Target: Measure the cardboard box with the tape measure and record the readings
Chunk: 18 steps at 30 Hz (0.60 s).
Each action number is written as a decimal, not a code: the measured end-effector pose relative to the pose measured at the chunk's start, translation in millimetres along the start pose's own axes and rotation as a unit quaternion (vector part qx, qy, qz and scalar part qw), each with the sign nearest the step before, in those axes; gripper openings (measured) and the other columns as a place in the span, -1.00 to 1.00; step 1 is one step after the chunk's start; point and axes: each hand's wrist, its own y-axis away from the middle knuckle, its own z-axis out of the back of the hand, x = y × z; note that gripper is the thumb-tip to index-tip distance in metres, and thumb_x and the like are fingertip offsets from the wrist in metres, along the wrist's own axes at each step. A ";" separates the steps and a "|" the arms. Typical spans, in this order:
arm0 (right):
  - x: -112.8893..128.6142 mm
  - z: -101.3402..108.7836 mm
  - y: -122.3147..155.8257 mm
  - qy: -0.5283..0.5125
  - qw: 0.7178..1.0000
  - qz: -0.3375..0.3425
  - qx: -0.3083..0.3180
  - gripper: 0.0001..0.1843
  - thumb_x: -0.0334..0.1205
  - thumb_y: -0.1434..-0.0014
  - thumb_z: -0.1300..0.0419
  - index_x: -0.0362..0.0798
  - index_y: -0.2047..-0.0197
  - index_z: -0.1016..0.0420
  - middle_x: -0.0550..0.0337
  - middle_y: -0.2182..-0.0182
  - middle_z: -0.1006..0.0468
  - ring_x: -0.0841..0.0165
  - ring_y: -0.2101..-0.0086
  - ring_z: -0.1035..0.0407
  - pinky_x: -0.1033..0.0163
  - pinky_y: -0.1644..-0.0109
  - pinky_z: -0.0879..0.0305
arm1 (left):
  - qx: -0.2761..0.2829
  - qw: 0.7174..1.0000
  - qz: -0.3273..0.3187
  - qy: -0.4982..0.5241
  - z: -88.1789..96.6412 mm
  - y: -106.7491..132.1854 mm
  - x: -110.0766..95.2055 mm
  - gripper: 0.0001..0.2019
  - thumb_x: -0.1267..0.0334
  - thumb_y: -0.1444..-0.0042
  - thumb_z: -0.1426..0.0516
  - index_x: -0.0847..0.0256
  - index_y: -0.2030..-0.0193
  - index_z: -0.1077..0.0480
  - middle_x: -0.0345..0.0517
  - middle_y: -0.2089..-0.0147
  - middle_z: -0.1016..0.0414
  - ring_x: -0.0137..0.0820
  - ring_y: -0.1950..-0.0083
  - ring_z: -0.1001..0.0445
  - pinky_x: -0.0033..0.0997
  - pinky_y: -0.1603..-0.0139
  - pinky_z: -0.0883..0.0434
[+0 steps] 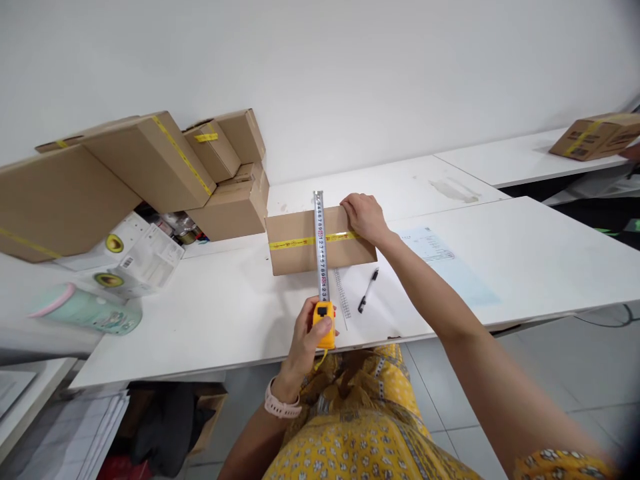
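My left hand [306,337] is wrapped round a yellow tape measure [325,337] at the table's front edge, thumb on its face. The silver blade [321,247] runs straight out across a cardboard box [295,257] and past its far side. Yellow printed tape crosses the top of this box. At the box's far right corner, my right hand [367,217] grips the edge with bent fingers. A spiral notebook [353,310] lies partly under the box, with a black pen [369,291] on it.
Several cardboard boxes [235,207] are stacked at the back left. White avocado-print cartons [145,260] and a mint tumbler [90,310] stand nearer. A bluish printed sheet [450,267] lies right. Another box [595,137] sits far right, a person's hand beside it.
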 end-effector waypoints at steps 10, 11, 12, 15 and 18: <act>13.8 2.0 3.6 0.079 0.993 0.075 0.034 -0.34 -0.50 -0.27 0.08 0.21 -0.31 -0.37 0.02 0.05 -0.48 0.10 0.10 -0.28 0.03 0.02 -0.06 | -0.006 0.999 0.030 0.027 -16.6 -4.2 18.3 -0.53 -0.09 -0.12 -0.28 0.09 -0.05 -0.32 -0.12 0.03 -0.42 -0.40 0.30 -0.54 -0.47 0.48 -0.53; 14.2 1.8 3.3 0.084 0.993 0.077 0.036 -0.34 -0.50 -0.28 0.08 0.24 -0.31 -0.38 0.02 0.04 -0.47 0.09 0.10 -0.27 0.02 0.02 -0.05 | -0.006 0.999 0.032 0.028 -18.5 -3.8 19.4 -0.52 -0.10 -0.11 -0.29 0.10 -0.04 -0.33 -0.12 0.03 -0.42 -0.40 0.30 -0.53 -0.46 0.49 -0.52; 14.5 1.7 2.9 0.088 0.992 0.077 0.038 -0.35 -0.49 -0.28 0.08 0.26 -0.30 -0.39 0.02 0.03 -0.46 0.09 0.09 -0.27 0.01 0.02 -0.05 | -0.006 0.999 0.033 0.030 -20.4 -3.5 20.4 -0.51 -0.11 -0.09 -0.29 0.10 -0.04 -0.33 -0.12 0.04 -0.42 -0.39 0.31 -0.53 -0.46 0.50 -0.52; 15.8 2.0 1.8 0.088 0.993 0.072 0.041 -0.37 -0.47 -0.32 0.12 0.27 -0.29 -0.41 0.01 0.02 -0.46 0.08 0.07 -0.26 -0.01 0.02 -0.04 | -0.007 0.999 0.037 0.033 -25.5 -2.1 22.4 -0.49 -0.14 -0.07 -0.30 0.11 -0.01 -0.33 -0.13 0.08 -0.41 -0.39 0.31 -0.52 -0.45 0.49 -0.51; 19.8 3.7 2.6 0.085 0.993 0.065 0.048 -0.41 -0.41 -0.36 0.15 0.24 -0.27 -0.42 0.02 0.01 -0.48 0.09 0.07 -0.27 -0.01 0.00 -0.04 | -0.011 0.999 0.038 0.020 -30.0 0.5 22.1 -0.49 -0.15 -0.08 -0.29 0.12 -0.01 -0.34 -0.12 0.09 -0.41 -0.38 0.28 -0.50 -0.44 0.42 -0.51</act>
